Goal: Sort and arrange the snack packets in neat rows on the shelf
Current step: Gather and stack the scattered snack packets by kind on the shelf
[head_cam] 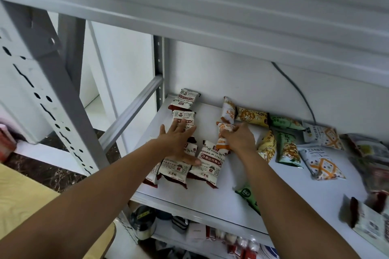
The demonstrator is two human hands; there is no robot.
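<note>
- A green packet (pixel 247 193) lies at the shelf (pixel 210 202) front, partly hidden by the right forearm.
- The left hand (pixel 179 142), fingers spread flat, presses on the brown packets (pixel 210 166).
- The right hand (pixel 240 141) curls round an orange packet (pixel 226 126).
- A yellow packet (pixel 252 116) and a cable (pixel 299 94) are by the back wall.

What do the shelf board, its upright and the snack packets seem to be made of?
Shelf board: likely painted metal, smooth pale grey, folded front lip. Upright: metal, punched slots. Red-and-white packet and orange packet: probably printed plastic film, crimped ends, slight sheen.
</note>
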